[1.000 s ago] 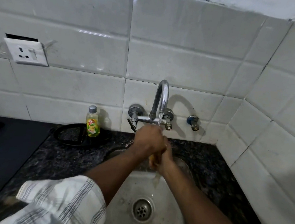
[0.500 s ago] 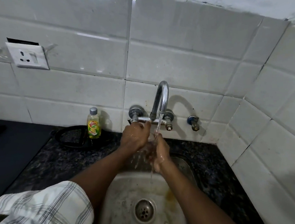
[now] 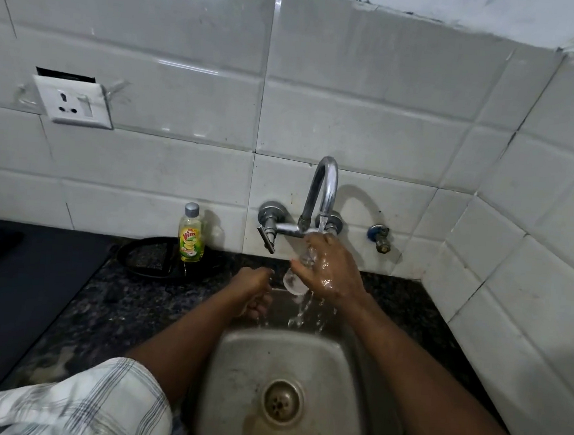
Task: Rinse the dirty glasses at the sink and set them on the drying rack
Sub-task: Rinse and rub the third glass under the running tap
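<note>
Right hand (image 3: 331,272) is clasping a small clear drinking glass (image 3: 294,284) under the chrome tap (image 3: 326,186) for rinsing; left hand (image 3: 252,292) is idling, loosely curled and empty.

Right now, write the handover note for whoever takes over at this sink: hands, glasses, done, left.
Right hand grips a small clear drinking glass under the running curved chrome tap; water spills into the square steel sink.
Left hand hangs curled beside it; whether it holds anything cannot be told.
Done: this glass is being rinsed.
Left: finish rinsing, set it on the drying rack, which is not in view; no other glasses show.
</note>
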